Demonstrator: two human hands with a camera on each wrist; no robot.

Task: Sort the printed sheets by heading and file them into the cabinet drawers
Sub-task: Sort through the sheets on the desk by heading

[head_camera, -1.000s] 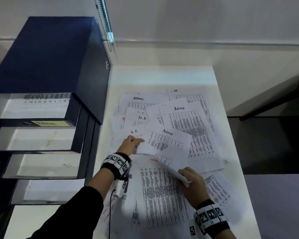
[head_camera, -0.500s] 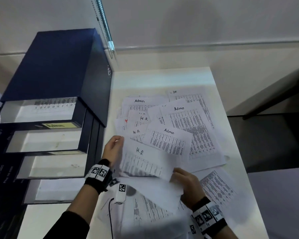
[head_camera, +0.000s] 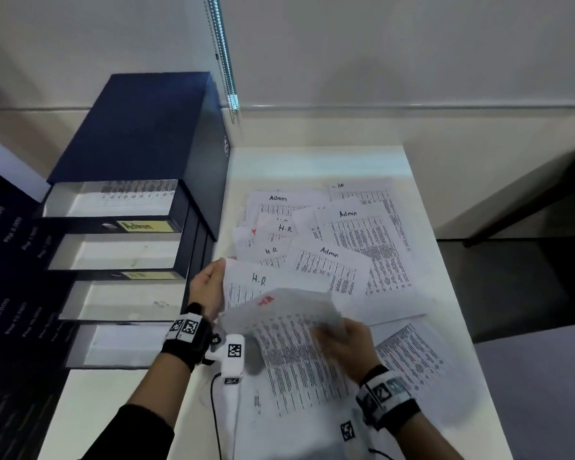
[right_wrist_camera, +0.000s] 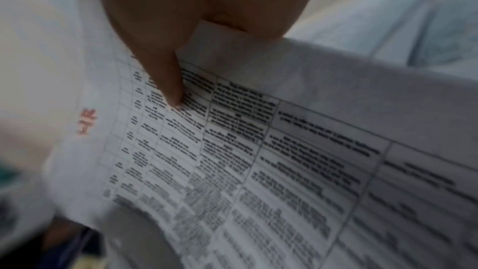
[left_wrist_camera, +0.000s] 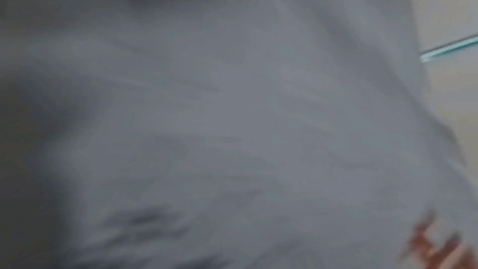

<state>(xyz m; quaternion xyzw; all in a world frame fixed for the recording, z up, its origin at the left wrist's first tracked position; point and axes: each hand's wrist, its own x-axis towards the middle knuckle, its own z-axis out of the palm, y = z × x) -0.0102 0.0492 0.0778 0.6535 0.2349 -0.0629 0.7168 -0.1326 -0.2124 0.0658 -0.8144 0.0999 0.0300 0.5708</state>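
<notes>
The left hand (head_camera: 206, 287), at centre-left of the head view, grips the left edge of a sheet headed "H.R" in black (head_camera: 263, 283), fingers curled round its rim. The right hand (head_camera: 344, 341), lower and to the right, pinches a second sheet with a red heading (head_camera: 292, 330), which is lifted and bowed so that its top overlaps the lower part of the black-headed one. In the right wrist view the thumb (right_wrist_camera: 165, 81) lies on the printed table of that red-headed sheet (right_wrist_camera: 258, 150), the red letters near the left edge of the frame. The left wrist view shows only blurred grey paper filling the frame.

Beyond the hands, toward the upper middle of the head view, the loose pile of sheets (head_camera: 346, 240) lies spread over the white tabletop (head_camera: 312, 161), headings "Admin" and "H.R" readable among them. More printed sheets lie under and to the lower right of the right hand.

At the left of the frame stands the dark blue cabinet (head_camera: 140, 127), just beside the pile, its four drawers pulled out in steps. The top drawer (head_camera: 120, 197) holds a printed sheet, and a yellow label reading "Admin" (head_camera: 143, 226) sits on its front.
</notes>
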